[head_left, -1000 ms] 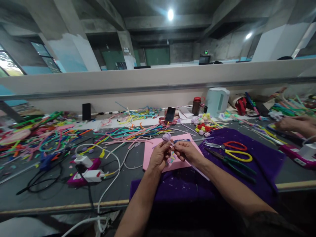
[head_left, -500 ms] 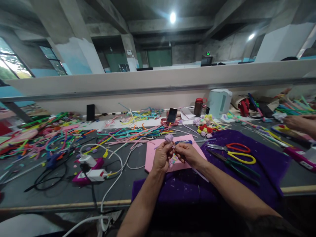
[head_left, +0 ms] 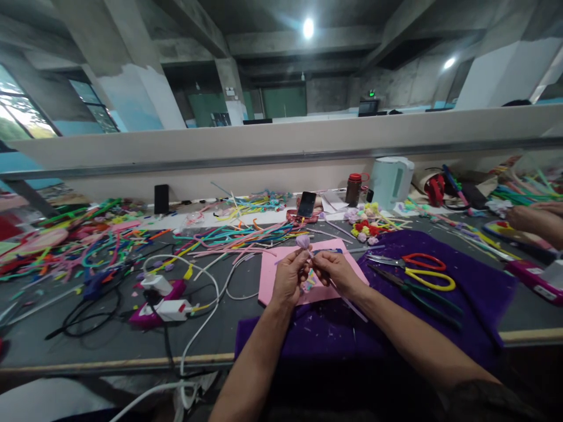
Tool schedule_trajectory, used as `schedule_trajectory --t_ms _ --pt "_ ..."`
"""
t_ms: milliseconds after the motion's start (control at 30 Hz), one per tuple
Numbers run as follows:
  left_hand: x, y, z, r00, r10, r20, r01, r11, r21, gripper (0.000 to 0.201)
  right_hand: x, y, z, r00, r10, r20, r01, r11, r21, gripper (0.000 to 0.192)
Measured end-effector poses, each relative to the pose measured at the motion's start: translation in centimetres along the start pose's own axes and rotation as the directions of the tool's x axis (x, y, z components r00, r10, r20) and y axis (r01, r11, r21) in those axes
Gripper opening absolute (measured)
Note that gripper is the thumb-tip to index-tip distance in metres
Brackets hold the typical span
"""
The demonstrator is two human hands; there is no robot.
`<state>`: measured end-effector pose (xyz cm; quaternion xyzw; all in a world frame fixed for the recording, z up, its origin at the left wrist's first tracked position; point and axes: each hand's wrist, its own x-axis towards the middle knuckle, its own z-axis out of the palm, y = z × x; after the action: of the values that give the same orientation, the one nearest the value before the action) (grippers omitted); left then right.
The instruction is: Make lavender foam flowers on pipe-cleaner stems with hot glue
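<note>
Between the pinched fingers of my left hand (head_left: 290, 274) is a small lilac pipe-cleaner flower (head_left: 302, 241), its fluffy head standing above the fingertips. Close beside it, my right hand (head_left: 335, 272) is closed on a lilac pipe cleaner (head_left: 354, 309), whose tail runs out below the wrist. The fingertips almost meet and hide where flower and pipe cleaner come together. Both hands are over a pink foam pad (head_left: 269, 276) with small coloured scraps on it. Part of a blue tool (head_left: 331, 251) shows behind my right hand.
Purple cloth (head_left: 479, 287) carries red-and-yellow-handled scissors (head_left: 428, 280) and green-handled pliers (head_left: 433, 305). Coloured pipe cleaners (head_left: 237, 234) lie behind the pad, near a phone (head_left: 307, 204). Left are a power strip (head_left: 145, 316) and cables. A co-worker's hand (head_left: 528, 220) is far right.
My right hand has shifted slightly left and up, covering more of the blue tool. The pipe cleaner's tail has moved a little left. The flower head has turned slightly.
</note>
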<state>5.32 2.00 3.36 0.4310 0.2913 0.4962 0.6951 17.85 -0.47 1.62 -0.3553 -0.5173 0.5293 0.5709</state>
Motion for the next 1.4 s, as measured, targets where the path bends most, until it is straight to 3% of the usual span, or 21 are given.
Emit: schedule_trajectory --t_ms 200,800,1000,1100,1233,1400 --pt "-0.05 -0.01 0.27 0.992 0.070 -0.102 -0.063 0.995 0.075 0.032 -0.13 0.40 0.44 1.000 -0.024 -0.009 0.023 0.998 -0.066 0.033" --pt "-0.30 0.02 0.32 0.990 0.095 -0.100 -0.098 0.995 -0.026 0.020 -0.75 0.36 0.63 0.997 -0.071 -0.013 0.066 0.971 -0.230 0.029" --pt "-0.57 0.06 0.43 0.999 0.038 0.019 -0.039 0.999 0.027 0.041 -0.40 -0.27 0.29 0.996 -0.087 -0.032 0.083 0.991 -0.104 0.032" --pt "-0.50 0.13 0.19 0.998 0.008 0.062 -0.009 1.000 0.019 0.042 -0.24 -0.35 0.07 0.999 -0.042 -0.001 0.042 0.999 -0.032 0.033" --pt "-0.28 0.20 -0.15 0.999 -0.003 0.032 0.002 1.000 0.005 0.041 -0.25 -0.21 0.06 0.998 0.038 0.043 -0.038 0.999 -0.001 0.035" --pt "-0.21 0.18 -0.13 0.999 0.004 -0.042 -0.004 1.000 -0.003 0.036 -0.26 0.05 0.22 0.997 0.040 0.062 -0.039 0.999 -0.022 0.035"
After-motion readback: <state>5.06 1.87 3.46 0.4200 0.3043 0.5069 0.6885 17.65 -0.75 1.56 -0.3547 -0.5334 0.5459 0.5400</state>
